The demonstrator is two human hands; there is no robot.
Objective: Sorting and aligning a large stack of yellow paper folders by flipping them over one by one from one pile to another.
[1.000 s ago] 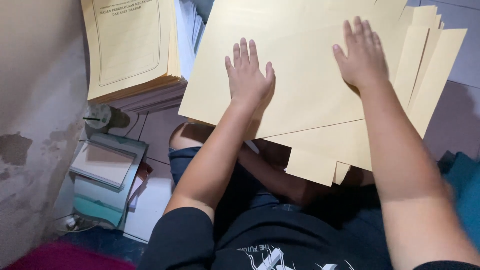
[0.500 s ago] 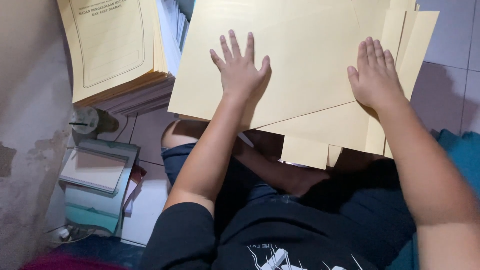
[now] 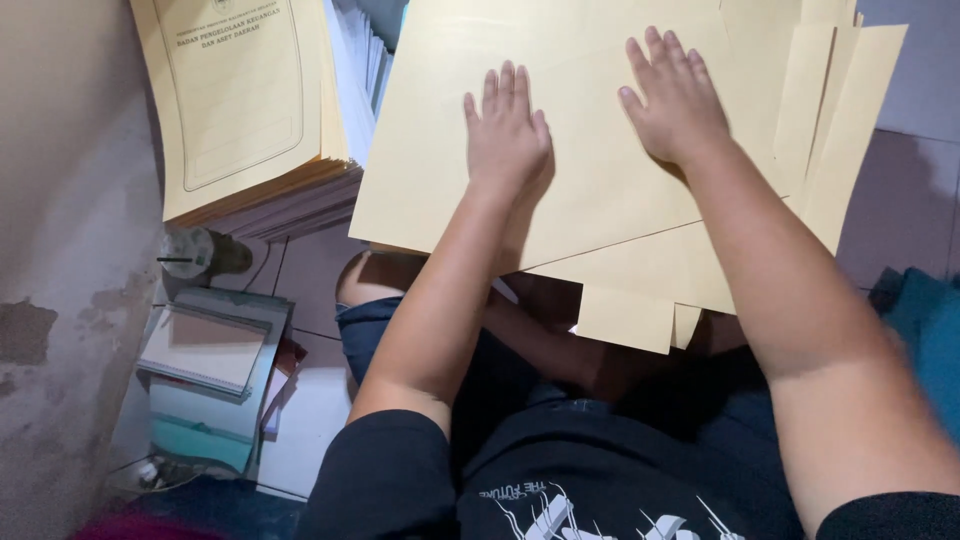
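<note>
At the far left stood a rough, stained wall [image 3: 60,300]. Low down beside it lay a small pile of notebooks [image 3: 205,370] on the tiled floor [image 3: 300,420], with a little round cup [image 3: 188,252] just above them.

Up at the top left sat a thick stack of tan printed covers [image 3: 240,100], with a framed box drawn on the top one. White pages [image 3: 355,70] stuck out behind that stack.

Next came the big tan sheet [image 3: 590,190]. It lay over the person's knees, on top of more tan sheets [image 3: 840,120] that fanned out to the right and below. A small tan piece [image 3: 625,318] poked out under the bottom edge.

The left hand [image 3: 507,130] lay flat on the middle of the big sheet, fingers straight and close together. It was not gripping anything, only pressing down.

The right hand [image 3: 675,100] lay flat too, just beside the left one and a bit higher up. Its fingers were spread a little and it gripped nothing.

Both arms reached out from a dark shirt [image 3: 560,480]. At the far right edge was some teal cloth [image 3: 925,330].
</note>
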